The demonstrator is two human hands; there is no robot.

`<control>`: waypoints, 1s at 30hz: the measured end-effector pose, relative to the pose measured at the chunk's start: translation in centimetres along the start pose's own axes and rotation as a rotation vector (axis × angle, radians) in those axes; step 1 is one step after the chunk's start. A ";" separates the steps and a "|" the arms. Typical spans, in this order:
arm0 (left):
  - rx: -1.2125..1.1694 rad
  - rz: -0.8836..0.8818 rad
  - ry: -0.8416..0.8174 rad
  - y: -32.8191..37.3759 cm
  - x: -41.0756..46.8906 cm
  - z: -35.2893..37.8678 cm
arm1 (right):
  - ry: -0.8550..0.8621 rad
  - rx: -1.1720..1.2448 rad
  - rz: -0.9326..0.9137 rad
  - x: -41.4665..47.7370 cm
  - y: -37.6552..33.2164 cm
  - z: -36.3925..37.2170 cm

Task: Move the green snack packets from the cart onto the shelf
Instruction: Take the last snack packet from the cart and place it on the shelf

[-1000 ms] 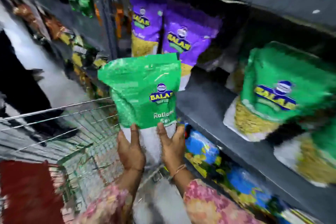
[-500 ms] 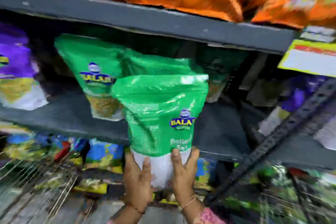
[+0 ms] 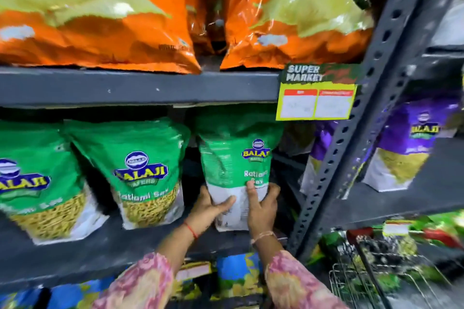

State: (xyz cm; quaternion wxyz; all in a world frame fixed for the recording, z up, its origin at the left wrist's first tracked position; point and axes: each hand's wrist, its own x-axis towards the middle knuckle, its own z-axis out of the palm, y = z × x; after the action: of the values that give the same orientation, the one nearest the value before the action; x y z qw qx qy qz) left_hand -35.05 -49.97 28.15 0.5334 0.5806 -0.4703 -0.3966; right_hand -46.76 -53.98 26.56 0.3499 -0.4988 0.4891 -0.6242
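Observation:
A green snack packet [image 3: 233,170] with a white base stands upright at the right end of the dark grey shelf [image 3: 75,253]. My left hand [image 3: 208,211] grips its lower left side. My right hand [image 3: 262,206] grips its lower right side, thumb on the front. Two more green packets [image 3: 140,170] [image 3: 32,183] stand to its left on the same shelf, showing yellow snack through clear windows.
Big orange packets [image 3: 288,15] fill the shelf above. A yellow price tag [image 3: 316,98] hangs from that shelf's edge. A perforated grey upright [image 3: 351,133] stands just right of my hands. Purple packets [image 3: 411,145] sit beyond it. Wire baskets [image 3: 376,273] lie at lower right.
Both hands carried the green packet up from in front of the shelf and onto it, at the right end beside the other green packets. The view swung right and closer.

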 end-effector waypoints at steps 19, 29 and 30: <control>0.112 0.073 0.356 -1.3 -0.8 2.9 | -0.104 -0.172 0.065 -5.7 2.8 1.2; -0.118 -0.002 0.485 -1.1 -2.4 1.7 | -0.198 -0.049 0.154 -2.9 3.4 -0.5; -0.171 -0.082 0.440 -1.0 -1.7 1.0 | -0.248 -0.015 0.178 -2.1 3.5 -1.2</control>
State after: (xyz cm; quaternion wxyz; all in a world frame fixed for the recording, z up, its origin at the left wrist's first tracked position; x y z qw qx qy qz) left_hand -36.34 -48.56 26.92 0.6535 0.6245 -0.2834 -0.3203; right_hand -47.52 -52.67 22.56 0.4579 -0.5294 0.4891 -0.5205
